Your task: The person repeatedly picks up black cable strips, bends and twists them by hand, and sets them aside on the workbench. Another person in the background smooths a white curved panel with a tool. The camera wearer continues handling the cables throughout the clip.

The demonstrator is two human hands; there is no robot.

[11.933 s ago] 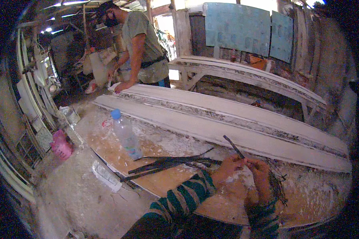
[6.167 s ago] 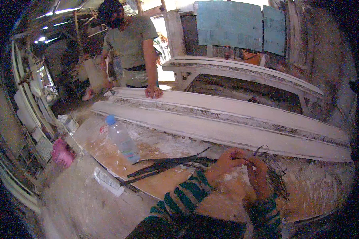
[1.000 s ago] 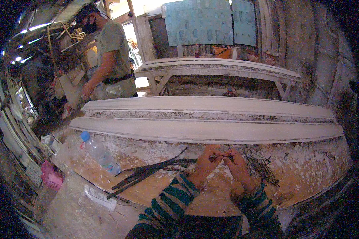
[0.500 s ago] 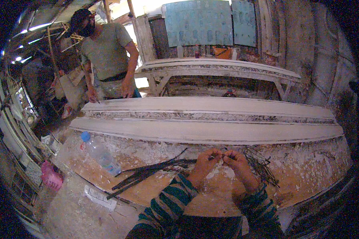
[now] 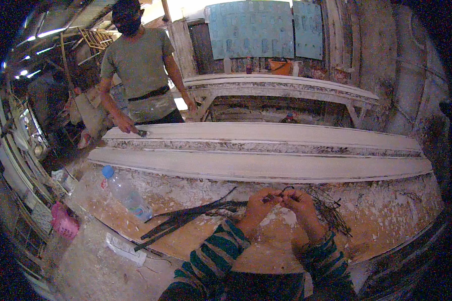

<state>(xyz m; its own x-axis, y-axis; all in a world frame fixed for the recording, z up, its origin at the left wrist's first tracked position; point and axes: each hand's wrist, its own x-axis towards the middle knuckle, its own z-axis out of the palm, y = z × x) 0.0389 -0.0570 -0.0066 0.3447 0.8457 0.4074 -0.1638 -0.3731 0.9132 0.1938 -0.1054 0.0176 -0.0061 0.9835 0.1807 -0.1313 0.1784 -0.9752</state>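
My left hand (image 5: 261,205) and my right hand (image 5: 298,206) meet above the work table (image 5: 381,226), fingers pinched close together. Between them is a thin dark strand (image 5: 288,188), curving up in a small loop over the fingertips. Whether it is wire or a plastic strip I cannot tell. Just right of my right hand lies a tangle of thin dark wire-like strands (image 5: 334,213). Left of my left hand, flat black strips (image 5: 186,215) spread across the table. Beyond my hands rest two long whitish moulding-like pieces, a nearer one (image 5: 266,166) and a farther one (image 5: 266,132).
A clear plastic bottle with a blue cap (image 5: 128,194) lies at the table's left. A co-worker (image 5: 138,70) stands across, holding a small tool (image 5: 142,133) on the farther piece. Behind are another bench (image 5: 281,90) and an orange container (image 5: 279,66). A pink basket (image 5: 64,220) stands lower left.
My hands stay nearly in place, and the dark strand now loops higher above my fingers. The co-worker has straightened and moved slightly right, the tool hand shifting right along the farther piece.
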